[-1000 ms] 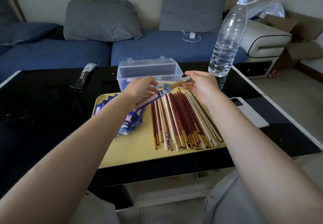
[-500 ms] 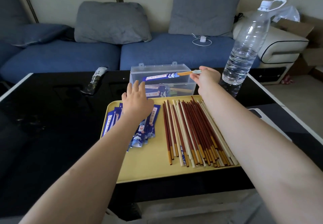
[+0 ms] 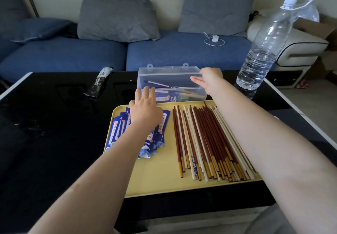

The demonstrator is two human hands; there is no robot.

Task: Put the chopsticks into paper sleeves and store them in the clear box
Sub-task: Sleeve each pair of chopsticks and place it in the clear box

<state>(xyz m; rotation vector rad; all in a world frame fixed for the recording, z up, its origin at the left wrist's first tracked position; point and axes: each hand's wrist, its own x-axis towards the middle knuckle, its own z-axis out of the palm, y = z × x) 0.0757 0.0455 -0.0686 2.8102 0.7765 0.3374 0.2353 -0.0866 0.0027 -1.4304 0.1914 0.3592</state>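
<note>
A clear box [image 3: 165, 72] stands open behind the yellow tray [image 3: 164, 179], with several sleeved chopsticks [image 3: 165, 97] lying inside. My right hand [image 3: 209, 81] hovers over the box's right end, fingers straight and holding nothing. My left hand [image 3: 145, 108] lies flat, fingers straight, over the fan of blue paper sleeves [image 3: 155, 142] on the tray's left half, fingertips at the box's front wall. A pile of red-brown and cream chopsticks [image 3: 204, 139] fills the tray's right half.
The tray sits on a black glossy table [image 3: 54, 124]. A large water bottle [image 3: 264, 51] stands at the back right. A dark wrapper [image 3: 99, 84] lies at the back left. A blue sofa with grey cushions [image 3: 116, 18] runs behind the table.
My right hand carried the sleeved chopsticks over the box and released them into it; it is now empty. My left hand let go of the sleeve and moved onto the sleeve pile.
</note>
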